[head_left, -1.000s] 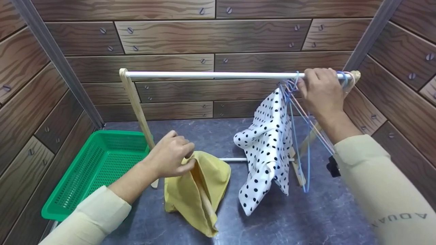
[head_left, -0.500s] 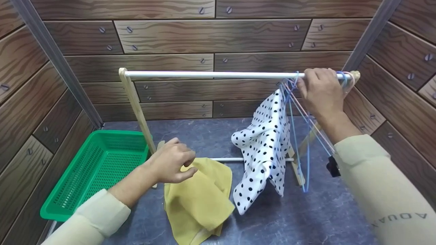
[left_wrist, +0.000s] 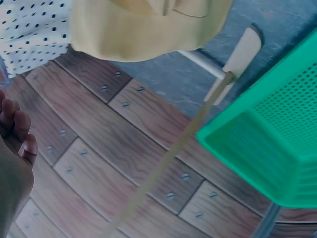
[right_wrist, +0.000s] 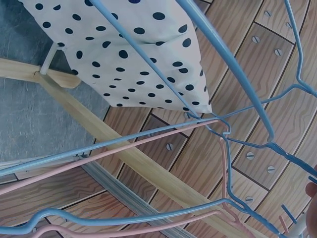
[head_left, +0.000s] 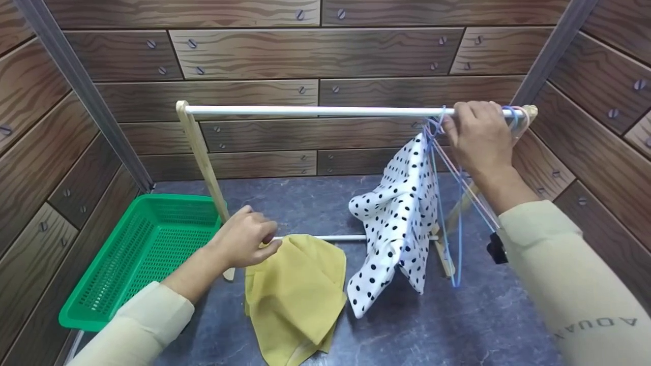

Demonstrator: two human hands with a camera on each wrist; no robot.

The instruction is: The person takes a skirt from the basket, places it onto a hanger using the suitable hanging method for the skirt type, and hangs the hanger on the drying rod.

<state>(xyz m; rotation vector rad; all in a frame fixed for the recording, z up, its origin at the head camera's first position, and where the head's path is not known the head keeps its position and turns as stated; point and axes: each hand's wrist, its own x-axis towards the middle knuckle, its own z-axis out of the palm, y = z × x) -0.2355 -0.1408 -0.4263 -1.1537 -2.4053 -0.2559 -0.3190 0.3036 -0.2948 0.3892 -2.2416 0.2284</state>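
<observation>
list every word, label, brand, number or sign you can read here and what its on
"AQUA": dark letters upside down on the right sleeve, in the head view; the second letter is uncertain and a further mark at the end is too unclear to read.
No readable text shows on the yellow cloth, polka-dot cloth, hangers or green basket.

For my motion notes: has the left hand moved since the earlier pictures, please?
Yes. In the head view, the left hand has moved slightly left, closer to the left wooden post.
</observation>
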